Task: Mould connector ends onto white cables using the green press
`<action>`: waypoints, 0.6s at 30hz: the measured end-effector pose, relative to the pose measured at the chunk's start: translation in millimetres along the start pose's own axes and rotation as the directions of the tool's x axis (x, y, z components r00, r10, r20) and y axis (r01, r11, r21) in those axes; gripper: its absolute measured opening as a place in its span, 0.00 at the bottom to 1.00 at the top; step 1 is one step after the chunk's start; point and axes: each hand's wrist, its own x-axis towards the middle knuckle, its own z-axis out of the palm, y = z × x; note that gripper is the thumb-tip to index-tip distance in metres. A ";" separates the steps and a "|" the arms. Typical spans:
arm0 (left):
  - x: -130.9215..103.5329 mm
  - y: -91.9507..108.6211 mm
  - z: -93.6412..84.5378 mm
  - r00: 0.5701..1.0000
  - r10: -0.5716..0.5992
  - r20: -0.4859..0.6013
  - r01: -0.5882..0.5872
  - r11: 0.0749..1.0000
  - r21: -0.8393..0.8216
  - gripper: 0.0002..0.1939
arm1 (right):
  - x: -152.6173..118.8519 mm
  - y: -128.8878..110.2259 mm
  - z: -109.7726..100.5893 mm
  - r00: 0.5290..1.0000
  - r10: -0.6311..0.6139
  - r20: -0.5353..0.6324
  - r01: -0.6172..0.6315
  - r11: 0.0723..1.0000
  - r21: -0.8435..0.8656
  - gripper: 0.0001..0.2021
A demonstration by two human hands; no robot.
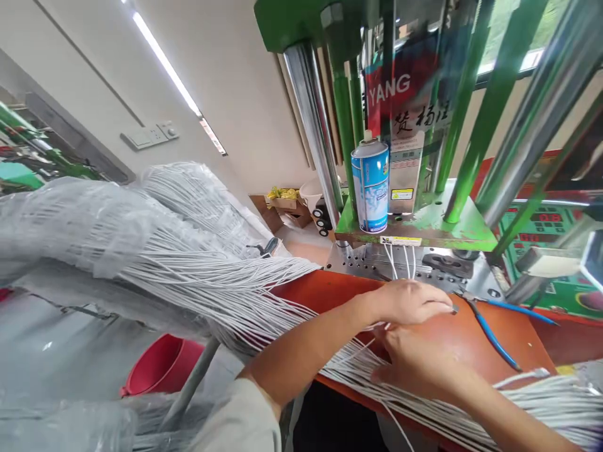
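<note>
My left hand reaches across the orange work surface, its fingers bent and closed. A small grey metallic piece shows at its fingertips, too small to name. Just below, my right hand is closed at the ends of thin white cables; its fingertips are partly hidden under the left hand. A thick spread of white cables runs in from the left. Beyond my hands, a few white cables stand in the lower plate of the green press.
Blue-handled pliers lie right of my hands. A blue spray can stands on the press plate. More cables lie at the lower right. Plastic-wrapped cable bundles fill the left, above a red bucket. A control panel is at right.
</note>
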 end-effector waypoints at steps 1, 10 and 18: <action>7.3 -14.3 2.8 0.995 0.014 0.099 -0.026 0.992 0.123 0.15 | 2.5 6.5 -1.9 0.997 -0.039 0.070 0.036 0.998 0.046 0.05; -118.3 -95.9 -73.3 0.959 -0.259 0.116 0.079 0.635 0.769 0.12 | 1.6 43.9 -9.9 0.990 0.128 0.062 -0.141 0.934 0.328 0.09; -158.4 -64.4 -70.3 0.967 -0.237 -0.096 0.238 0.699 0.674 0.12 | -8.1 20.5 0.0 0.994 0.030 0.108 -0.037 0.997 0.066 0.08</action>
